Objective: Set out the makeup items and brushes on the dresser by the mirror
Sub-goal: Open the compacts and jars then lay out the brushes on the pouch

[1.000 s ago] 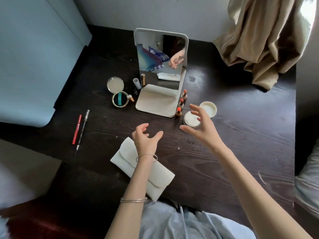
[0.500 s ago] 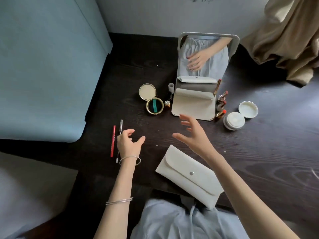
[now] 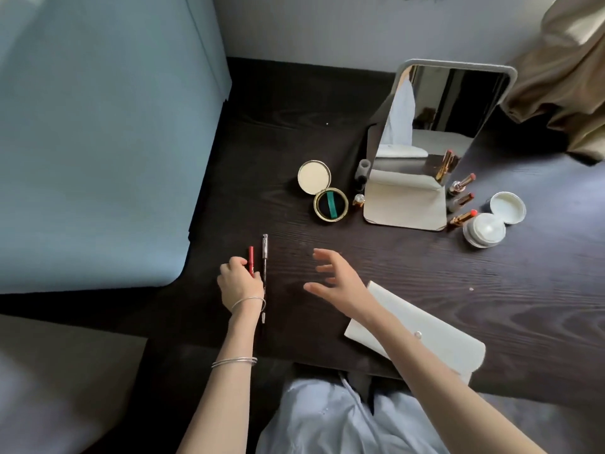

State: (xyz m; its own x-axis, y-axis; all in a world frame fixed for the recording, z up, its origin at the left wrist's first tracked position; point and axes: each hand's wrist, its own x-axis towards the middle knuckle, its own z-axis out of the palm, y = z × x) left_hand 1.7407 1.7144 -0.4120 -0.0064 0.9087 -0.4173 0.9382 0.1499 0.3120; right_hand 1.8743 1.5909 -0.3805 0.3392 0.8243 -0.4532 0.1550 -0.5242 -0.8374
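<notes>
On the dark wooden dresser point(image 3: 425, 283) stands a white-framed mirror point(image 3: 435, 126) on a cream base. My left hand point(image 3: 240, 283) rests over a red pencil point(image 3: 251, 257) and a dark pencil with a silver cap point(image 3: 265, 253), fingers curling onto the red one. My right hand point(image 3: 337, 283) hovers open above the wood, just left of a white pouch point(image 3: 442, 342). An open gold compact point(image 3: 322, 191) lies left of the mirror. Three lipsticks point(image 3: 461, 199) stand to its right, beside an open white cream jar point(image 3: 484, 229) and its lid point(image 3: 507, 208).
A light blue upholstered surface point(image 3: 98, 142) borders the dresser on the left. A beige curtain point(image 3: 563, 70) hangs at the back right. Small bottles point(image 3: 361, 178) stand by the mirror's left edge. My pale blue clothing point(image 3: 327, 417) shows at the dresser's near edge.
My view swung left. My left hand moved from above the pouch to the two pencils and came down on them. My right hand left the cream jar and came toward the middle.
</notes>
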